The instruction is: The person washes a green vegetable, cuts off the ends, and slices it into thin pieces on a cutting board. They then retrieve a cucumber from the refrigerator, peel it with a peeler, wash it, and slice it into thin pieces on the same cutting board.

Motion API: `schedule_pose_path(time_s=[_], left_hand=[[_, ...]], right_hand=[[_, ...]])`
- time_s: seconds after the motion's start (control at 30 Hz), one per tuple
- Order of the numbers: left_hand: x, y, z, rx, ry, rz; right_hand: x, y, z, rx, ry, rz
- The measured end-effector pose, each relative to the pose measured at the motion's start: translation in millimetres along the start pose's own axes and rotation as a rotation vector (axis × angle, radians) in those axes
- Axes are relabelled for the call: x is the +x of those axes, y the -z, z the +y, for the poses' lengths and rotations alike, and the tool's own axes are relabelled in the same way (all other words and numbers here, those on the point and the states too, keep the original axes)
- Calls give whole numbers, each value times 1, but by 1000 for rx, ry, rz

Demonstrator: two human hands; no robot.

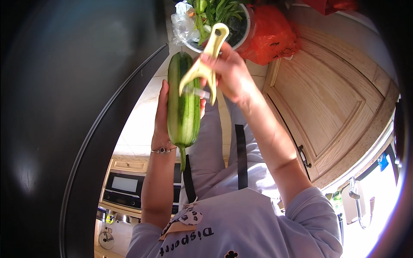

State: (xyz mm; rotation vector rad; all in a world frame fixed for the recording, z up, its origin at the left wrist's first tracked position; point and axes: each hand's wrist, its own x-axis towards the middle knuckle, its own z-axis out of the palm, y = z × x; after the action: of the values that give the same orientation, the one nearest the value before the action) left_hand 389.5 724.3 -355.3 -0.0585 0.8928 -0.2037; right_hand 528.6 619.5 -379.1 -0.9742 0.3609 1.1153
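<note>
My left hand (pixel 161 116) cradles a large zucchini (pixel 184 122) from beneath and from its left side. The stem end points back toward me. Paler strips run lengthwise along the green skin, with darker skin left between them. In my right hand (pixel 230 69) is a pale yellow Y-shaped peeler (pixel 206 58), its handle tilted up and away from me. The peeler's blade lies across the zucchini's upper right part; whether it touches the skin cannot be told. Some fingers of my right hand are hidden behind the peeler's handle, and most of my left fingers behind the zucchini.
Beyond the zucchini stands a round white-rimmed bin (pixel 247 24) holding green leaves (pixel 222 11) and clear plastic (pixel 184 25). A red plastic bag (pixel 274 38) sits beside it. A wooden cabinet door (pixel 319 96) borders my right. A large dark panel (pixel 80 80) fills the left side.
</note>
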Motion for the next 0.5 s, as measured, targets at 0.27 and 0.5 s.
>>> schedule_pose_path(time_s=[0.27,0.5], left_hand=[[-9,-11,-1,200,43,223],[-29,-18,-10,125,81,153]], right_hand=[[6,-13,-2,-240,3,-38],[101,79,62,83,-180,305]])
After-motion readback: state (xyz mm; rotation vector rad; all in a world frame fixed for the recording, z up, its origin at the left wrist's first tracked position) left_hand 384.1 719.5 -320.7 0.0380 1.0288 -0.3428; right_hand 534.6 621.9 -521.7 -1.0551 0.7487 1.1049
